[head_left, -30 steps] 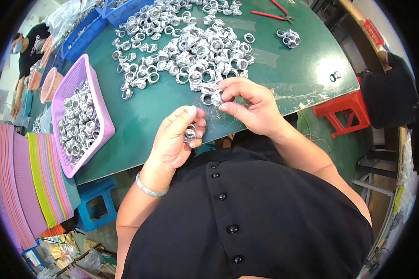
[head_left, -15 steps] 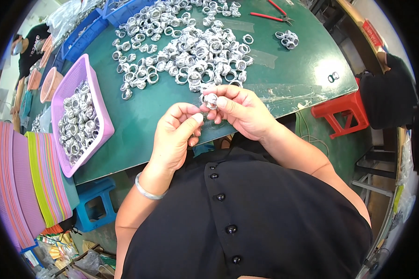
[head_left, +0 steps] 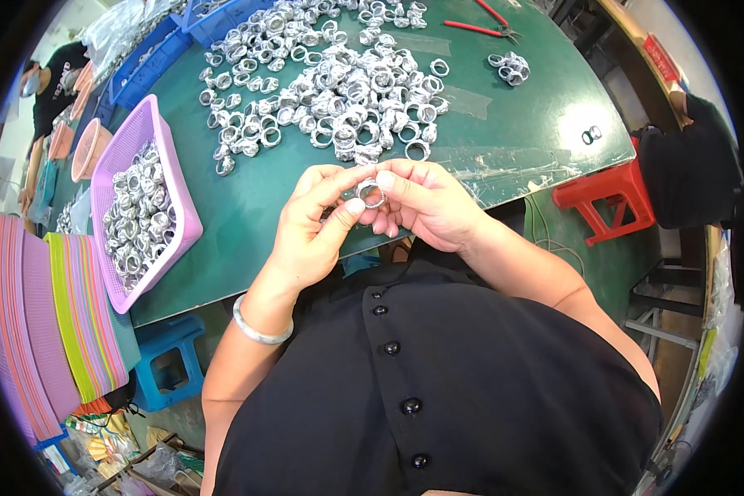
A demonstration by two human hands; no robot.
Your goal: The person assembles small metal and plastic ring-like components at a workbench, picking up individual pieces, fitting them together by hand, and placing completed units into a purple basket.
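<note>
Between my two hands, just over the table's near edge, is a silver ring (head_left: 370,204) with its round opening facing up at me. My left hand (head_left: 318,219) pinches its left side with thumb and forefinger, and a pale bangle circles that wrist. My right hand (head_left: 428,202) grips the other side of it, thumb on top; its other fingers curl beneath. Beyond my fingertips a large heap of similar silver rings (head_left: 364,95) spreads over the green table (head_left: 231,219). One loose ring (head_left: 417,150) lies at the heap's near end.
A purple basket (head_left: 192,223) of rings stands at the left, beside stacked coloured baskets (head_left: 66,314). Red-handled pliers (head_left: 479,30) and a small ring cluster (head_left: 514,70) lie far right. Blue trays (head_left: 153,66) line the back left. A red stool (head_left: 608,202) and another person (head_left: 62,78) are beyond.
My left hand has moved up and right to take hold of the ring too. The ring has turned, and its opening now shows.
</note>
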